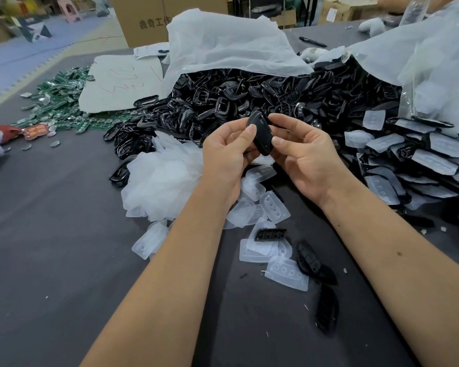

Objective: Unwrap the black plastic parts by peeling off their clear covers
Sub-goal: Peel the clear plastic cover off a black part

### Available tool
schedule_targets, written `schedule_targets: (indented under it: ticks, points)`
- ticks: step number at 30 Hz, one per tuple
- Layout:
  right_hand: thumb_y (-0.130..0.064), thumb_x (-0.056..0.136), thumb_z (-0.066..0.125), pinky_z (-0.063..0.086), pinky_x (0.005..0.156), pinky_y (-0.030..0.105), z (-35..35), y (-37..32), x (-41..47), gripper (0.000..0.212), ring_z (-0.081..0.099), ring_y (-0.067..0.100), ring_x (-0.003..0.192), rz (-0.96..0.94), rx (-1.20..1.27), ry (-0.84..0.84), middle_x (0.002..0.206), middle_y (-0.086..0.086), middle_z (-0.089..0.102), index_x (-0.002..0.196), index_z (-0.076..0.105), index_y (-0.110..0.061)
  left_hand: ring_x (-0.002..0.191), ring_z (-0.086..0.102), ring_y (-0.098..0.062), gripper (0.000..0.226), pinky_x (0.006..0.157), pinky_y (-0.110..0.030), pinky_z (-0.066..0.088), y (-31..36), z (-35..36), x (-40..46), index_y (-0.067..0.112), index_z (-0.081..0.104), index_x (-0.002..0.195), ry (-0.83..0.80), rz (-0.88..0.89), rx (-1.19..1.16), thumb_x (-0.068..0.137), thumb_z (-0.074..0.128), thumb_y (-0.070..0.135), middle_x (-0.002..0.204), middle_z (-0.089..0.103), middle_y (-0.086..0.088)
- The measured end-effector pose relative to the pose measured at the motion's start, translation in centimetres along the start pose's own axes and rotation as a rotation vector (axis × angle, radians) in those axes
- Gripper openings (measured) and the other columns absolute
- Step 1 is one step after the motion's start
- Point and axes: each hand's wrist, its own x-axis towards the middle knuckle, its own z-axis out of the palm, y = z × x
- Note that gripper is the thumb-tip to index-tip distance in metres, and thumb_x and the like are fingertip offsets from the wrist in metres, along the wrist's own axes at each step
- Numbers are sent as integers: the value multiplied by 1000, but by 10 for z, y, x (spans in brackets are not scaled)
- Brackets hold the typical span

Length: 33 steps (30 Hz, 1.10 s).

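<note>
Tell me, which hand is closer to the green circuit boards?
Left. The left hand lies right of the circuit boards, across the pile of clear covers; the right hand sits farther right, beyond the black part both hold.

I'm holding a part (259,135) between my fingers (250,130); covers (272,207) are lying below them, the heap (249,99) behind, wrapped parts (421,157) right.

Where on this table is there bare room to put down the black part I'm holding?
Bare dark table lies left of your left forearm, below the clear covers pile. A smaller patch sits between your forearms. It is crowded ahead at the black parts heap and right by the wrapped parts.
</note>
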Motion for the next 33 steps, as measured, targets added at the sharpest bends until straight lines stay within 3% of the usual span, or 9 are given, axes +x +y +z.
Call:
schedule_targets:
  ticks: [5,13,20,28,33]
  points:
    - [20,95,51,60,82,27,-1,0,-1,38,77,21,95,-5,5,-7,99,11,79,123,67,-2,93,73,-24,30,78,-31,61,1,0,-1,-8,63,130,21,1,-39,100,60,-6,111,73,-23]
    - [20,93,53,59,85,30,1,1,-2,39,76,23,96,-30,-21,-15,102,13,78,121,68,-3,87,73,-19,21,81,-30,61,2,-6,-1,1,70,116,-10,-29,-71,99,59,-5,98,76,-11]
    - [19,95,53,61,89,34,3,0,-5,39,75,26,100,-41,-35,12,109,17,75,127,65,1,87,72,-18,19,85,-34,61,0,-4,-2,0,68,116,6,-9,-61,99,61,-5,97,75,-11]
    - [18,93,55,60,84,29,-1,-3,-3,34,77,23,97,-8,5,-30,101,13,79,117,69,-1,96,72,-20,27,90,-35,61,2,-7,-1,4,68,123,-70,-26,-101,100,57,-6,104,76,-9]
    - [12,93,65,60,90,34,2,3,-4,27,76,23,98,-82,-86,42,99,10,79,112,71,-5,93,73,-17,26,90,-35,61,2,-7,4,8,69,119,-56,-48,-174,101,55,-5,103,76,-7]
